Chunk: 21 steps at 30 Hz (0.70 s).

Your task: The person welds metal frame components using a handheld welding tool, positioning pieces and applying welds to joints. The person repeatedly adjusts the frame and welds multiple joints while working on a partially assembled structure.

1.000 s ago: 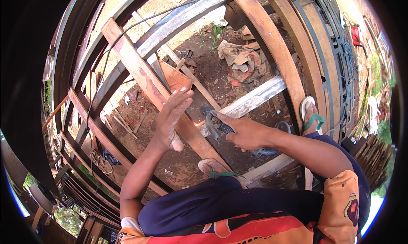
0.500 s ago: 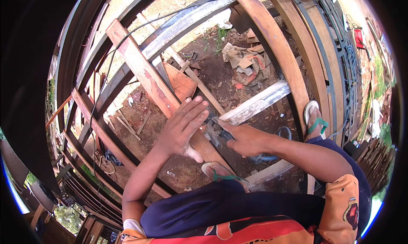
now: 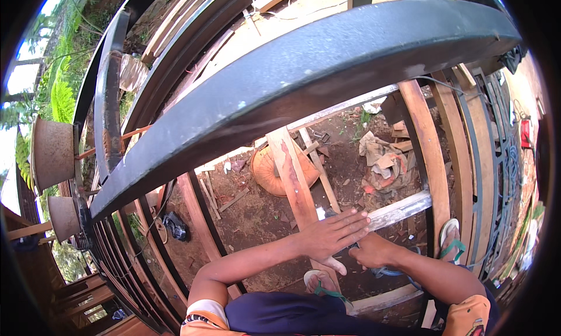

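My left hand (image 3: 334, 236) is stretched flat, its fingers straight and pointing right, above a reddish-brown wooden plank (image 3: 295, 187). The thumb hangs down toward that plank. Close beside its fingertips, my right hand (image 3: 377, 251) is closed, the fingers curled in. A small dark part shows at the curled fingers, but I cannot make out what it is. Just beyond the two hands, a pale, whitish crosspiece (image 3: 403, 210) runs toward a long wooden beam (image 3: 429, 154). My sandalled feet rest on the timbers on either side of the hands.
A thick dark metal beam (image 3: 327, 55) arches across the upper view. On the dirt below lie an orange round object (image 3: 266, 172), crumpled brown cloth (image 3: 383, 160) and wood scraps. Two brown pots (image 3: 55, 152) stand at the left. Blue cord (image 3: 509, 160) hangs at the right.
My view has shifted, so the dark metal beam now crosses the upper part. My left hand has turned from pointing up to pointing right, its fingers now next to my right hand.
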Tool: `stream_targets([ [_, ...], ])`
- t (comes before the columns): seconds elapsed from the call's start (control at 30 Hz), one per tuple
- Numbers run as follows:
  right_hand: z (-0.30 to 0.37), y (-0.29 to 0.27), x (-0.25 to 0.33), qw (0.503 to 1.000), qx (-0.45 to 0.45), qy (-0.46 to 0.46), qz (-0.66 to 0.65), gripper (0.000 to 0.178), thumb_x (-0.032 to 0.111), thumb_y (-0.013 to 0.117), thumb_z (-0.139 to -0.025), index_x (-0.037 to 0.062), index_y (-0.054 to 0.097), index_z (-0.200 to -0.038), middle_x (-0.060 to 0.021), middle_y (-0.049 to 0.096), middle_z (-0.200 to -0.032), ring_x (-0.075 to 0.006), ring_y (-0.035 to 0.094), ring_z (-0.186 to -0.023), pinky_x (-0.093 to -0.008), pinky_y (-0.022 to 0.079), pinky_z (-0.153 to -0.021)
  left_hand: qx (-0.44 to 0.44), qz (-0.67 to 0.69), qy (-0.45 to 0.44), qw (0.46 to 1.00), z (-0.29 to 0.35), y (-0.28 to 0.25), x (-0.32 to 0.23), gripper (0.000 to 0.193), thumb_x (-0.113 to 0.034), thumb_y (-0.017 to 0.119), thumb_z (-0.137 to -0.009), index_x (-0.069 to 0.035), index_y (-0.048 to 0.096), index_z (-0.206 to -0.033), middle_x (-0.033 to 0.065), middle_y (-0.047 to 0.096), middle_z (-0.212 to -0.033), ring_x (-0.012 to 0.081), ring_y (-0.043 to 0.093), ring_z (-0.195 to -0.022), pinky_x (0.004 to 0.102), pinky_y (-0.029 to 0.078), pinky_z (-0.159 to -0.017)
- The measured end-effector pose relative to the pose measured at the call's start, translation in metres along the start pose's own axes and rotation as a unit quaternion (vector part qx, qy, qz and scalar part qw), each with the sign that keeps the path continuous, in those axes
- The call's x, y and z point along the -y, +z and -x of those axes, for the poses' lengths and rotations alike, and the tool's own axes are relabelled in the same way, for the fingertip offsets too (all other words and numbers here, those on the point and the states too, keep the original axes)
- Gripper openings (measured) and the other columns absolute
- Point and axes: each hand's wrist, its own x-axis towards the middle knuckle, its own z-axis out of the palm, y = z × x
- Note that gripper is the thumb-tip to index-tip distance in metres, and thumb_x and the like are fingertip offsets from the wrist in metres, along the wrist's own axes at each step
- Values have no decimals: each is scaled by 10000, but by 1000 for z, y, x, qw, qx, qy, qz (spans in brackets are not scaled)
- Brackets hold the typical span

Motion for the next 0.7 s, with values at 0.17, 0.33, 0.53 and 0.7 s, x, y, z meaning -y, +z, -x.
stream_targets([
  [0.17, -1, -1, 5, 1000, -9, -12, 9, 433, 213, 537, -992, -172, 593, -1179, -246, 706, -782, -338, 743, -738, -472, 580, -791, -2, -4, -2, 1000, 3, 1, 3, 1226, -800, 625, -783, 114, 337, -1547, 304, 329, -1620, 419, 265, -1558, 549, 187, -1289],
  [0.33, -2, 1, -3, 1000, -9, 9, 19, 436, 215, 550, -989, -201, 611, -1106, -252, 718, -801, -345, 750, -765, -465, 583, -814, -2, -4, -3, 1000, 7, 4, 2, 1227, -803, 626, -783, 116, 341, -1544, 305, 343, -1611, 424, 277, -1551, 544, 188, -1290],
  [0.53, 0, 0, 0, 999, -11, 12, 32, 444, 230, 560, -968, -202, 633, -1044, -262, 727, -807, -353, 756, -789, -454, 585, -838, 13, 1, -10, 1000, 8, 2, 4, 1236, -811, 616, -784, 113, 325, -1552, 306, 340, -1611, 424, 268, -1554, 545, 190, -1289],
  [0.7, -3, 1, -1, 999, -8, 6, 30, 446, 243, 563, -967, -192, 642, -1025, -244, 733, -800, -356, 757, -787, -462, 585, -842, 28, -9, -10, 1000, 6, 2, 4, 1223, -820, 579, -798, 109, 323, -1551, 315, 347, -1603, 425, 273, -1551, 545, 192, -1289],
])
